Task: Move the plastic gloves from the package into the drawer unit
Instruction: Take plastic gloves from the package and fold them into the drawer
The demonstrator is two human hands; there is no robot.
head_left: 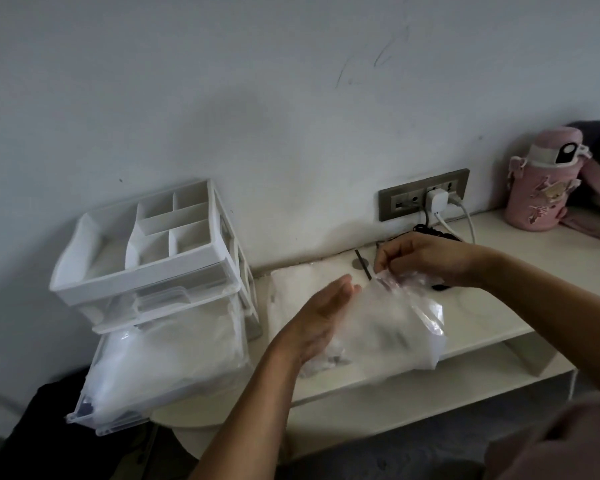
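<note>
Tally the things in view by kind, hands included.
hands: 2 (left hand, right hand)
plastic package: 1
drawer unit: 1
pink bottle: 1
wall socket panel: 1
white charger plug: 1
Total: 7

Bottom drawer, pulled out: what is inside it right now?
The open bottom drawer holds a heap of cloudy white plastic film, likely gloves, filling it. A small dark patch shows at the front corner. Whatever lies beneath the heap is covered.
</note>
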